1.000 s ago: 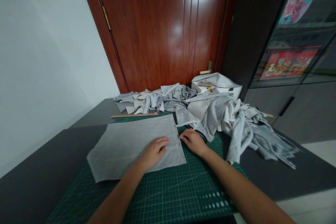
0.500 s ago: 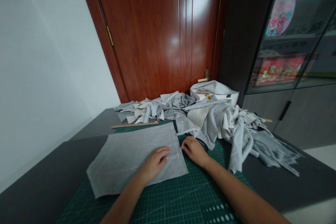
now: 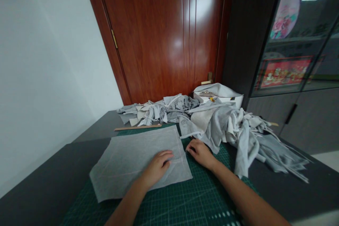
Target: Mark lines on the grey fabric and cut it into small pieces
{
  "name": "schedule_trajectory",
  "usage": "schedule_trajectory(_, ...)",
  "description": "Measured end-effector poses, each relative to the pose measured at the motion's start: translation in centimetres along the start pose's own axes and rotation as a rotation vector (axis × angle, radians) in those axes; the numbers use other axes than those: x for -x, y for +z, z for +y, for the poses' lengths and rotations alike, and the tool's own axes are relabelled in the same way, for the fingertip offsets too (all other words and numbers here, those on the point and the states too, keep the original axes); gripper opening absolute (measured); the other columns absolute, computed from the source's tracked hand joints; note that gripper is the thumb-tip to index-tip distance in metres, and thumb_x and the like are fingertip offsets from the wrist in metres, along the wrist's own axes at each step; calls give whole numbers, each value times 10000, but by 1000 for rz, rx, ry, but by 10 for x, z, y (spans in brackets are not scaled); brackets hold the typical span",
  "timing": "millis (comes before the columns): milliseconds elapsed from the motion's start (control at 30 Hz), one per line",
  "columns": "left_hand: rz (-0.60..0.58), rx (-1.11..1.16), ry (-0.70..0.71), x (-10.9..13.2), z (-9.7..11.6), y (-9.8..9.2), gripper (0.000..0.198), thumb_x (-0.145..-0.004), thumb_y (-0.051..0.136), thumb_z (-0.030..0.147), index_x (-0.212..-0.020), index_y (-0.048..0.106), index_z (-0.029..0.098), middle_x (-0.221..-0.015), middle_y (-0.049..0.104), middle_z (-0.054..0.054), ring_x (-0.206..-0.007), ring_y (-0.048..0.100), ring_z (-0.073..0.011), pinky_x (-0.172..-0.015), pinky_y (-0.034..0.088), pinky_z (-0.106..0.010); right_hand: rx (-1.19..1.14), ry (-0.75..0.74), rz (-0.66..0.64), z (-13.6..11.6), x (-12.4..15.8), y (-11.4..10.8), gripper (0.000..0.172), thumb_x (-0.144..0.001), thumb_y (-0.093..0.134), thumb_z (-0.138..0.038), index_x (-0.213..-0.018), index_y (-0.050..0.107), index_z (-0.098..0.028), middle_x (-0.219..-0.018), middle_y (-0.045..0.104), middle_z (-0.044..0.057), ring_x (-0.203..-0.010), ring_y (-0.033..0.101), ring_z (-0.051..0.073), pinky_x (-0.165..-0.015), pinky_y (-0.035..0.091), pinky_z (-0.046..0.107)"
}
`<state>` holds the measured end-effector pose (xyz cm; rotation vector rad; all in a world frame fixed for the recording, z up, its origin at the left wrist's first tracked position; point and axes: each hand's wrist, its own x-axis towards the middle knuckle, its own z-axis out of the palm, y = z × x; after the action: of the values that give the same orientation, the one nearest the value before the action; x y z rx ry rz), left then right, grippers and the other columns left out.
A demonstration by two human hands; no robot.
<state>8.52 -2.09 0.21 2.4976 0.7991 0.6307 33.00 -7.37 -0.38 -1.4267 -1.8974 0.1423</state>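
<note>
Left hand: the left hand (image 3: 156, 166) lies flat, palm down, on the grey cloth sheet (image 3: 137, 160), near the sheet's right edge. The fingers are spread and press the sheet; they close around nothing.

Right hand: the right hand (image 3: 201, 152) rests on the green cutting mat (image 3: 185, 201), just beside the right edge of the sheet. The fingertips (image 3: 191, 148) point to that edge. It looks like they touch it or pinch it, but I cannot tell this for sure, and I cannot tell if the hand closes on something.

Cloth sheet: it lies spread flat under the left hand, mostly on the mat, with its far-left part over the dark table (image 3: 39, 190). A faint line runs inside its border, like a marked square.

Beyond the hands: a wooden ruler (image 3: 138, 127) lies past the far edge of the sheet. Behind it, and to the right of the right hand, there is a pile of grey fabric scraps (image 3: 225, 123), with a white box (image 3: 218, 93) at the back.

Progress: the sheet is laid out and seems already marked. I see no cut in it and no cutting tool in either hand, so I judge the cutting is not yet done.
</note>
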Motion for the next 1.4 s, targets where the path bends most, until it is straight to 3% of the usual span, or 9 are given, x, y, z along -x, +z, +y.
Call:
schedule_trajectory(167,-4,5,-3,1,-2,0,329,-842,520,142,-1118,669,239,-1262,621,-47,-1192,542,-198,-1074,387,-399,37,-9,-46,-2,1,1,84,-837,610,-209,-810,688,-200,-851,670,36,-866,587,193,-831,406,324)
schedule_trajectory(300,1,12,-4,1,-2,0,318,-852,516,166,-1118,670,245,-1266,620,-43,-1194,541,-199,-1075,387,-402,100,10,-57,-3,2,5,64,-802,625,-159,-791,671,-201,-860,651,30,-898,569,206,-831,388,337)
schedule_trajectory(633,-9,-10,-2,1,0,-1,324,-854,515,153,-1131,662,238,-1278,612,-46,-1201,535,-190,-1080,378,-400,44,68,72,7,-3,-1,124,-857,524,-115,-789,612,-169,-837,646,59,-855,575,197,-839,424,333)
schedule_trajectory(800,-13,-3,11,1,-2,-1,333,-852,513,148,-1135,659,247,-1274,614,-41,-1198,537,-191,-1073,387,-394,37,0,-29,-2,0,-2,134,-865,551,-158,-778,649,-179,-809,650,41,-841,576,188,-822,410,323)
schedule_trajectory(1067,-14,20,-9,1,1,-2,330,-850,517,154,-1132,663,243,-1281,610,-42,-1209,526,-193,-1084,375,-394,264,-35,-96,-16,2,6,78,-853,563,-159,-845,640,-164,-916,629,78,-925,523,236,-854,382,371)
schedule_trajectory(1400,-17,30,-12,2,1,-3,337,-840,529,151,-1128,666,259,-1280,611,-33,-1206,527,-188,-1080,380,-397,210,58,3,3,1,-1,75,-873,532,-163,-838,599,-165,-903,624,87,-902,547,233,-844,403,368)
